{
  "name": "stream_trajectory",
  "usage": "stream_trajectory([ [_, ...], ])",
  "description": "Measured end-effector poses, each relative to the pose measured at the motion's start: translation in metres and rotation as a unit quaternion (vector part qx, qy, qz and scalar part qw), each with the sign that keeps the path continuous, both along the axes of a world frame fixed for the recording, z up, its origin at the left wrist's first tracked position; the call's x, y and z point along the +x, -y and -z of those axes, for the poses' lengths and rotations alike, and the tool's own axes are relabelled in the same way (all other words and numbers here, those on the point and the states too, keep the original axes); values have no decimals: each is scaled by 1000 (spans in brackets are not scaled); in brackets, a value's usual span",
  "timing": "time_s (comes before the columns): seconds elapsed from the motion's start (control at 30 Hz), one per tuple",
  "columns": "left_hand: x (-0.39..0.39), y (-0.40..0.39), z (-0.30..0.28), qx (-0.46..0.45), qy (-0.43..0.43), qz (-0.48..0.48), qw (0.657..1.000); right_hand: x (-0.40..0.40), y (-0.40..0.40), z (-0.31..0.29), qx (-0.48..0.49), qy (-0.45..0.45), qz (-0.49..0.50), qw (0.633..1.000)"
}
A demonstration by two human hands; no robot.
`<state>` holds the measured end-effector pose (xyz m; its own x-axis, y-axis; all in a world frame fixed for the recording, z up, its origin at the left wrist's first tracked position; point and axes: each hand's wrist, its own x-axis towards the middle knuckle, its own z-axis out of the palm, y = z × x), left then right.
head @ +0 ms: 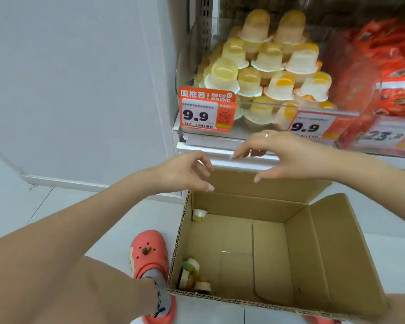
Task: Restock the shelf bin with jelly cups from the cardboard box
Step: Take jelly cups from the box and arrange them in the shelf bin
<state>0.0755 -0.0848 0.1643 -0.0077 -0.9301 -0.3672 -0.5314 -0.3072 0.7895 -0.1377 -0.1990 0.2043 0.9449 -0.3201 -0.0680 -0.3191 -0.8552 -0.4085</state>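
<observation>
Jelly cups [264,66] binned; hands [241,162] loose, empty.

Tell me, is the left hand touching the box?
Apart. The head view shows the left hand with nothing in it, hovering above the far left corner of the box, with white floor showing between fingertips and cardboard edge.

The person has bare forearms with no sleeves, a thin ring [266,134] on a finger of the right hand [283,157], a dark beaded anklet [158,298], grey socks and coral-red clogs [150,258] decorated with small charms.
</observation>
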Motion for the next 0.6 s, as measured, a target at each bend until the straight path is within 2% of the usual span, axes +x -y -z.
stream_trajectory([
  [0.13, -22, -20, 55, 52, 64, 74, 994, -11, -13, 112, 101, -110, 23, 989],
  [0.17, -31, -21, 70, 54, 116, 108, 986, -10, -17, 140, 122, -138, 33, 982],
  [0.23, -58, -16, 98, 43, 276, 190, 941, -5, -23, 194, 159, -172, 55, 971],
  [0.3, -89, -7, 130, 60, 375, 271, 884, 7, -25, 237, 175, -170, 64, 968],
  [0.47, -120, -1, 234, 235, 426, 347, 802, 54, -18, 300, 118, -168, 43, 978],
  [0.6, -92, 7, 277, 330, 394, 358, 779, 86, -10, 326, 23, -211, -14, 977],
])
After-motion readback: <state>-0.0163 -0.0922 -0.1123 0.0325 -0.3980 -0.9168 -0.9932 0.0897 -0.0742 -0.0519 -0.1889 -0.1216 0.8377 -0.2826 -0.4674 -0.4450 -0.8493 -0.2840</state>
